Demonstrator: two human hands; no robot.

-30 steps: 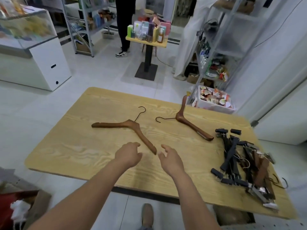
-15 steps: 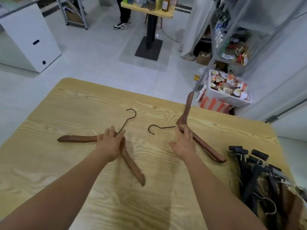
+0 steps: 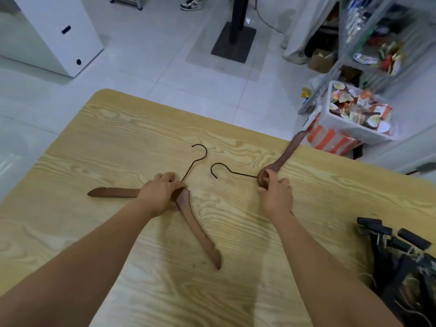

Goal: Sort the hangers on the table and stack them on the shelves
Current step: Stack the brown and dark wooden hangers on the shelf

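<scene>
Left hanger: A brown wooden hanger (image 3: 200,232) lay flat near the middle of the worktop (image 3: 118,142). One arm ran out to the left and the other slanted back toward the person and to the right. Its dark wire hook pointed away and to the right.
Right hanger: A second wooden hanger (image 3: 289,152) sat just right of the first, its wire hook pointing left toward the other hook without touching it. One arm stretched away toward the worktop's far right edge and was blurred at the tip; the other was hidden under the forearm.
Left hand: The left hand (image 3: 160,194) covered the neck of the left hanger, fingers curled over the wood where the two arms meet.
Right hand: The right hand (image 3: 274,194) gripped the rounded neck of the right hanger, thumb and fingers wrapped round it.
Materials: Both hangers were smooth, reddish-brown wood with thin black metal hooks. The worktop was pale wood with bold grain and a rounded corner.
Nearby: A tangled pile of black clip hangers (image 3: 401,256) lay at the right edge, well apart from both hands.
Beyond the worktop: On the tiled floor stood a white bin (image 3: 354,135) heaped with packets, a metal shelving rack (image 3: 377,43), the black base of a stand (image 3: 233,41) and a white cabinet (image 3: 59,31).
</scene>
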